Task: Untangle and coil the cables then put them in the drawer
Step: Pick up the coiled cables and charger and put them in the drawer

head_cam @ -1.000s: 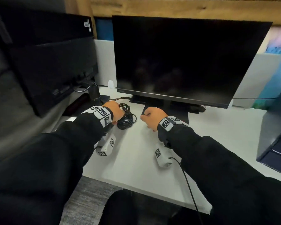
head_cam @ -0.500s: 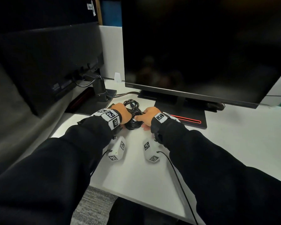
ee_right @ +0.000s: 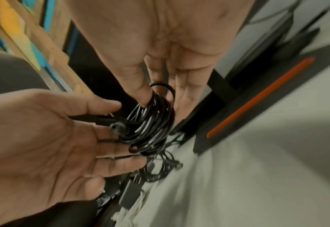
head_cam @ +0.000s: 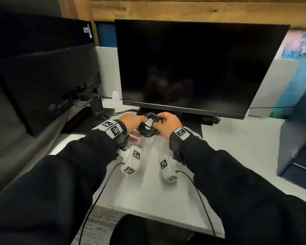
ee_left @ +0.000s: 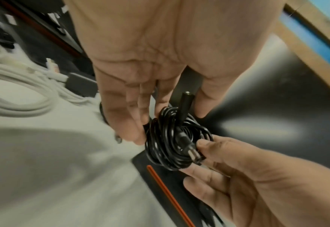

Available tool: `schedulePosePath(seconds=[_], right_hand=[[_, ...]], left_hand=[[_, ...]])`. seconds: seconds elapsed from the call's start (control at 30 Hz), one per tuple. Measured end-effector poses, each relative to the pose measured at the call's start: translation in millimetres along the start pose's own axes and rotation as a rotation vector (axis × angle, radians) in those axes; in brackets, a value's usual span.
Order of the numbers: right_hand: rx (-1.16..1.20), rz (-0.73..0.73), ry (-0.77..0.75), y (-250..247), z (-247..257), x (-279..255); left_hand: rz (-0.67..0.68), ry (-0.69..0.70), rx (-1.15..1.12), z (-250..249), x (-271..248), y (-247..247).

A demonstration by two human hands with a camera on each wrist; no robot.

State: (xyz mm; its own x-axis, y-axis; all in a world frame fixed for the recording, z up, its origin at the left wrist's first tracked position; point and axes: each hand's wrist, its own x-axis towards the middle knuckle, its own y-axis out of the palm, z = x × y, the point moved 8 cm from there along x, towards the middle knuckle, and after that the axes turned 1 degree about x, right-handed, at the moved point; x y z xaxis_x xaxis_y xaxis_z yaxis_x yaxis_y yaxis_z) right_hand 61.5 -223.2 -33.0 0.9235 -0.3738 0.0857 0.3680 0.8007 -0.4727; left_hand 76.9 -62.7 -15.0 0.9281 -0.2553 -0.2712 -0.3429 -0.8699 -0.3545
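Note:
A black cable coil (head_cam: 148, 127) is held just above the white desk (head_cam: 237, 149), in front of the monitor stand. My left hand (head_cam: 140, 125) holds its left side, thumb on top and fingers underneath. In the left wrist view the left hand (ee_left: 170, 122) closes round the coil (ee_left: 168, 147), and a barrel plug (ee_left: 186, 99) sticks up between thumb and forefinger. My right hand (head_cam: 157, 124) grips the right side. The right wrist view shows the right hand (ee_right: 160, 110) pinching the coil's strands (ee_right: 150, 122) between thumb and fingers. A round connector end (ee_right: 117, 128) faces the camera.
A big dark monitor (head_cam: 193, 68) stands right behind the hands, its base marked by a red stripe (ee_right: 257, 98). A second monitor (head_cam: 42, 85) is at the left. A dark drawer unit (head_cam: 298, 138) stands at the right. White cables (ee_left: 24, 86) and more black cables (ee_right: 160, 169) lie nearby.
My right hand moved left from a loose fist and took hold of the coil. Both hands then lifted the coil a little off the desk.

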Motion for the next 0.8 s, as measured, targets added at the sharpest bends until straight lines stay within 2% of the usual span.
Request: schedulePosePath(seconds=[0.17,0.27,0.4,0.57,0.8], right_hand=[[-0.12,-0.125,-0.138,-95,50,-35],[-0.283,-0.209,-0.195,-156,81,-60],[-0.482,-0.329,-0.225,-240,116,-105],[-0.533,-0.452,-0.128,-330,124,-161],[-0.37,-0.499,0.066,-414,75,-227]], left_hand=[[0.041,0.187,0.002,-72,-36,29],[0.065,0.315,0.016,-118,-64,52],[0.164,0.451,-0.02,-177,-110,91],[0.311,0.543,0.0,-232,-169,156],[0.479,0.626,0.158,-253,-226,245]])
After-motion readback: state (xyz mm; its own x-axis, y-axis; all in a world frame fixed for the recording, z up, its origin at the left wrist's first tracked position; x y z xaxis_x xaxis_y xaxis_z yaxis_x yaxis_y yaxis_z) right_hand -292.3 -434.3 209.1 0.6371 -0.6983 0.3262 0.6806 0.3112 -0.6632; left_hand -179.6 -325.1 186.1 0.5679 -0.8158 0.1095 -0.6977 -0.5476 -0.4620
